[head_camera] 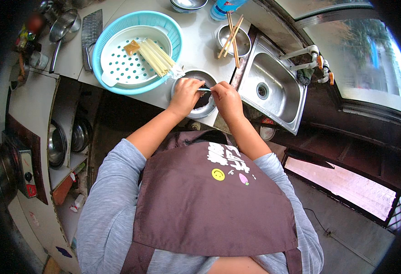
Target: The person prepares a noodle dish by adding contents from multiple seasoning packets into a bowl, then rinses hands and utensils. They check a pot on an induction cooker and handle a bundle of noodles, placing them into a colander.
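Observation:
My left hand (pixel 185 96) and my right hand (pixel 226 100) meet above a metal bowl (pixel 200 73) near the counter's front edge. Between their fingertips they pinch a small, thin item (pixel 205 89), pale blue where it shows; its kind cannot be told. Something dark lies inside the bowl, partly hidden by my hands. Left of the bowl, a white perforated colander (pixel 118 70) sits in a light blue plastic basket (pixel 99 54). A clear packet of pale, stick-like strips (pixel 155 57) and a small brown sachet (pixel 131 48) rest in the colander.
A stainless steel sink (pixel 272 82) is set to the right, below wall taps (pixel 311 61). Wooden chopsticks (pixel 233 36) lie across a metal bowl (pixel 244 41) beside it. At the left are a cleaver (pixel 92 32) and a metal saucepan (pixel 65 25). A blue-labelled bottle (pixel 222 8) stands behind.

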Demonstrator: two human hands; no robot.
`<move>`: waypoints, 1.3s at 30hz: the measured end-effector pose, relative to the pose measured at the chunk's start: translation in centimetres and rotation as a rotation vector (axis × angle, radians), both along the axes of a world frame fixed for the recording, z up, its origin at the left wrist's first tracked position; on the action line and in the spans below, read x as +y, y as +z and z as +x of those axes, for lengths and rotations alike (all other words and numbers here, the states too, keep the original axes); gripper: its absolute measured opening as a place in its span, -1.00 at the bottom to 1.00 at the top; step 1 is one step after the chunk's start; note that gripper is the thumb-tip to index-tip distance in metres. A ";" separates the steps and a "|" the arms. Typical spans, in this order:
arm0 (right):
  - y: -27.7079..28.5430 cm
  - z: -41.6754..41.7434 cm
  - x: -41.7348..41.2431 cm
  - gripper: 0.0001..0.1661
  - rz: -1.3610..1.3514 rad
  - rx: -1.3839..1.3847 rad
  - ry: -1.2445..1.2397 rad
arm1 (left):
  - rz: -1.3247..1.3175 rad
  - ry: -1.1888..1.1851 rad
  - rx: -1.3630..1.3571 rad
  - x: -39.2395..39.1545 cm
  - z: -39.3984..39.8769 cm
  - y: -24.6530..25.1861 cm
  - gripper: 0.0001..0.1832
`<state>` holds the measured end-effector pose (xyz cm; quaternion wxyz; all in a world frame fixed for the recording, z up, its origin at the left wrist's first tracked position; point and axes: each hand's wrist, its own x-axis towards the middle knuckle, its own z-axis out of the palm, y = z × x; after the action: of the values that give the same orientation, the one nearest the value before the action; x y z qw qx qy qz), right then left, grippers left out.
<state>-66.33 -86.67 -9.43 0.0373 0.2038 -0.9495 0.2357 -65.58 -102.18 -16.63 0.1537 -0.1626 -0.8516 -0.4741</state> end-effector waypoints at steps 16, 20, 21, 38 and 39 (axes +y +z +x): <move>0.4 0.3 -0.6 -0.93 -0.024 -0.023 0.005 | -0.042 0.034 0.035 0.2 -0.5 0.3 -0.82; 0.8 0.4 -1.2 -0.93 -0.030 0.028 -0.005 | -0.053 0.047 0.101 0.4 -0.6 0.6 -0.83; 1.1 0.5 -1.5 -0.92 -0.025 0.037 -0.016 | -0.055 0.036 0.129 0.4 -0.7 0.8 -0.82; -3.9 -0.7 1.9 -0.79 -0.445 -0.501 -0.513 | 0.079 0.148 -0.121 -2.4 3.4 3.1 -0.81; -3.9 -0.8 1.8 -0.78 -0.509 -0.532 -0.543 | 0.094 0.159 -0.147 -2.4 3.5 3.1 -0.82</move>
<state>-67.09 -84.82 -13.34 -0.0987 -0.1356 -0.8570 0.4872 -62.11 -104.59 -13.50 0.1356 -0.0520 -0.8476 -0.5104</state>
